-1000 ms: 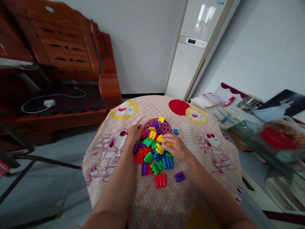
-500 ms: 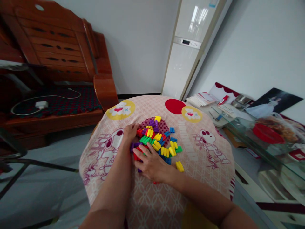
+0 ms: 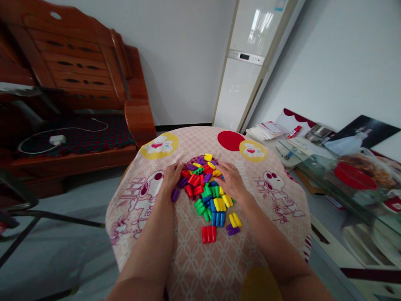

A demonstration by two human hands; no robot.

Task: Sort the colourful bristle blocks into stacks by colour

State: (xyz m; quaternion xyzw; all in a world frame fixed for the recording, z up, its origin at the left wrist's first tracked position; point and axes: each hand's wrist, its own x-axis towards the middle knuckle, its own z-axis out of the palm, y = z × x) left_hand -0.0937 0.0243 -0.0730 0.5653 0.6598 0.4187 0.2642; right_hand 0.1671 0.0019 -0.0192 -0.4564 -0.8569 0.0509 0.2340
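Note:
A pile of colourful plastic building blocks in red, green, blue, yellow and purple lies mid-table, including a green block and a blue block. My left hand rests along the pile's left edge, fingers extended beside a purple block. On the right side, my right hand is spread against the blocks, its fingertips touching the pile. Neither hand has a block visibly gripped. Nearest my body lies a red block, apart from the pile. A yellow block sits against a purple block below my right hand.
The round table wears a patterned tablecloth. To the right is a glass shelf with a red bowl and papers. A wooden bench with a white charger stands left; a tall white cabinet unit is behind.
My right hand has moved from the near left of the pile to its right side. Blocks have shifted and spread, uncovering red, green and blue ones in front. My left hand stays nearly in place.

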